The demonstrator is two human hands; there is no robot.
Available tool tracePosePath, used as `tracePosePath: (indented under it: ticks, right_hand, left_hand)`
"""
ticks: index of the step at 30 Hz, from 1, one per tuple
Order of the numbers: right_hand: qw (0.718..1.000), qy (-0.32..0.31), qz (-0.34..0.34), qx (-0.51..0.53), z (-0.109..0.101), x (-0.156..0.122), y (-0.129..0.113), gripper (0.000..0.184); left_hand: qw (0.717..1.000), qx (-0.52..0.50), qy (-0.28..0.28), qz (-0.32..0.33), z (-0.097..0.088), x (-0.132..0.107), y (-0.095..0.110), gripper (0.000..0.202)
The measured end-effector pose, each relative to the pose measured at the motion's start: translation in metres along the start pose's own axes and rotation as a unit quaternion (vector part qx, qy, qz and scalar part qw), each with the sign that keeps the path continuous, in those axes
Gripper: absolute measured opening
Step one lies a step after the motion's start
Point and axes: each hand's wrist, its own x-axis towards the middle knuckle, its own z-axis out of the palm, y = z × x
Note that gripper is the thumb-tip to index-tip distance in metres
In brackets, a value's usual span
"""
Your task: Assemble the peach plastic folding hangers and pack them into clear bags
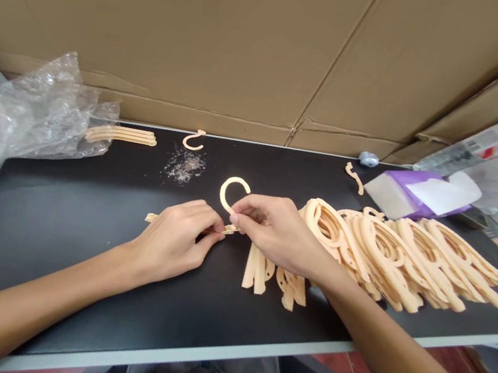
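Between thumb and fingers, my right hand pinches a cream plastic hanger hook, its curve facing up. My left hand is closed on a flat cream hanger piece lying low over the table; most of that piece is covered by my fingers, and one end sticks out at the left. The hook's lower end meets the piece between my hands; whether they are joined I cannot tell. Just right of my right hand are loose hanger arms and a large pile of hanger parts.
On the black table, clear plastic wrap covers part of a stack of hangers. A loose hook lies near scattered shavings. Farther right are a curved piece and a purple tissue pack. Cardboard stands behind.
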Motion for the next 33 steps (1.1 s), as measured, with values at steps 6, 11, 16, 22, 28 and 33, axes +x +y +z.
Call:
tracePosePath:
  ticks: [6,11,16,22,28,33]
  right_hand:
    - [1.0,-0.003,0.001,-0.019,0.003,-0.001,0.002,0.01]
    - [1.0,0.005,-0.003,-0.027,0.005,-0.001,0.0,0.01]
    - [0.997,0.038,-0.048,-0.05,0.011,0.001,0.004,0.013]
    - [0.993,0.056,-0.093,-0.051,0.015,-0.001,0.007,0.017]
    - [0.989,0.06,-0.116,-0.064,0.017,-0.004,0.006,0.018]
    - [0.984,0.082,-0.14,-0.068,0.021,-0.003,0.009,0.018]
  left_hand:
    - [1.0,0.001,0.006,0.015,0.002,0.0,-0.001,0.016]
    - [1.0,-0.012,0.019,0.019,0.002,0.001,-0.003,0.016]
    - [0.999,-0.018,0.027,0.008,0.002,0.002,-0.002,0.016]
    - [0.999,-0.022,0.026,-0.005,0.002,0.001,-0.002,0.018]
    - [0.999,-0.045,0.029,-0.009,0.003,0.0,-0.003,0.017]
    - [0.997,-0.058,0.037,-0.04,0.003,0.0,-0.002,0.016]
